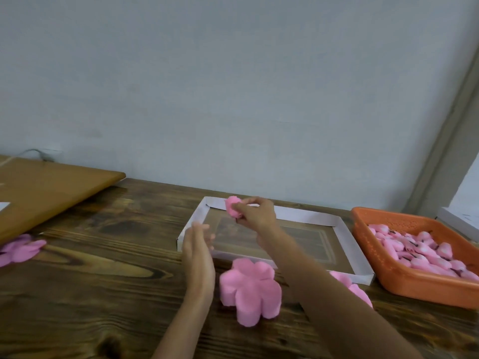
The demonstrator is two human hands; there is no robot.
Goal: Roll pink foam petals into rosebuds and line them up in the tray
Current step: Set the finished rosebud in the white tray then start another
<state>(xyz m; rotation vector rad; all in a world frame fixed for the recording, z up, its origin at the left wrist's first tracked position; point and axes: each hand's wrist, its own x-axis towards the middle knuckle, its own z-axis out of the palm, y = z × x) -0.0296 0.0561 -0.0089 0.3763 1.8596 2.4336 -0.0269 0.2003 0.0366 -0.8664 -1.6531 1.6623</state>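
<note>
This is a plain handicraft workplace set up for making things by hand in batches. A dark-stained wooden table stands against a bare, pale grey wall. Craft stock lies on it. Stacks of pink flower-cut foam petals sit near the front edge. An orange plastic basket at the right edge is heaped with small pink foam pieces. A shallow white cardboard tray sits by the back edge. A brown board covers the back left corner. Whether this is a home or a workshop cannot be told.
</note>
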